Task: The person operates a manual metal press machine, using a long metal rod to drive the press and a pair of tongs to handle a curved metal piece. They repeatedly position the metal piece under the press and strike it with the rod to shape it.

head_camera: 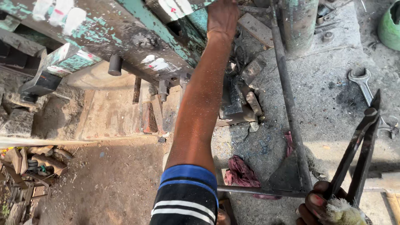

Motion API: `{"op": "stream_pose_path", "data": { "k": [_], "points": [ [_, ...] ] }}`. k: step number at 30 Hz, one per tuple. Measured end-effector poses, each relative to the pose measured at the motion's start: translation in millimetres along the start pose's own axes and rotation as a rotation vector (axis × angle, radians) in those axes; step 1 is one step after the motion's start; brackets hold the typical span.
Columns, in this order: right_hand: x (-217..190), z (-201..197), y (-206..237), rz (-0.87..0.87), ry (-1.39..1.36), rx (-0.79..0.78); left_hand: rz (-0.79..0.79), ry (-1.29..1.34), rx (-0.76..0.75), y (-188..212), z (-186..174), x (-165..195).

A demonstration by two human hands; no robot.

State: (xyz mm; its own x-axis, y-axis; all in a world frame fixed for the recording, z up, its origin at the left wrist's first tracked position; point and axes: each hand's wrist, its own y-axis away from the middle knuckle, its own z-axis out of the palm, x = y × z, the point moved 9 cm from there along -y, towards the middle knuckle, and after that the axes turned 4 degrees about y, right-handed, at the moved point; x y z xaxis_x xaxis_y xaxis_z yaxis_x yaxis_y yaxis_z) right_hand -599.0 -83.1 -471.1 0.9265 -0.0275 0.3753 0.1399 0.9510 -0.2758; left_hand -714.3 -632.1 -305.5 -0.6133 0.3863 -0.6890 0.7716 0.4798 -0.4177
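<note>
My left hand (223,16) is stretched far out, up on the big old metal machine with peeling green paint (125,33). It rests flat against the machine's dark inner part at the top of the view. I cannot tell how far my fingers are open there, or if they hold anything, because the top edge cuts them off. My arm runs straight down from the machine, and my blue, black and white striped sleeve (185,196) is at the bottom.

My right hand (318,206) is low down, far to the right of the machine. My fingers (314,202) are curled tight around the two long dark metal handles of a pair of tongs (360,146). The handles stick up and lean to the right. A scrap of pale fluffy cloth (343,212) sits in my hand by the handles.

A long thin rusty metal bar (287,96) runs from beside the machine down toward my right hand. Another thin metal rod (258,191) lies flat just below it, near my sleeve. A crumpled dark red rag (241,173) lies on the grey dirty floor (329,96) between my arm and the bar. A shiny silver open-end spanner (364,85) lies on the floor well to the right of the machine, above the tongs.
</note>
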Motion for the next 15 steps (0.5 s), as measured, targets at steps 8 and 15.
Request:
{"op": "stream_pose_path", "data": {
  "k": [8, 15],
  "points": [
    [-12.1, -20.1, 2.7, -0.051, 0.047, 0.068, 0.114, -0.097, -0.076, 2.6, 6.9, 8.1],
    [-8.2, -18.6, -6.4, 0.004, 0.021, -0.054, 0.126, -0.215, -0.048, 5.1, -7.2, 6.7]
  ]
}}
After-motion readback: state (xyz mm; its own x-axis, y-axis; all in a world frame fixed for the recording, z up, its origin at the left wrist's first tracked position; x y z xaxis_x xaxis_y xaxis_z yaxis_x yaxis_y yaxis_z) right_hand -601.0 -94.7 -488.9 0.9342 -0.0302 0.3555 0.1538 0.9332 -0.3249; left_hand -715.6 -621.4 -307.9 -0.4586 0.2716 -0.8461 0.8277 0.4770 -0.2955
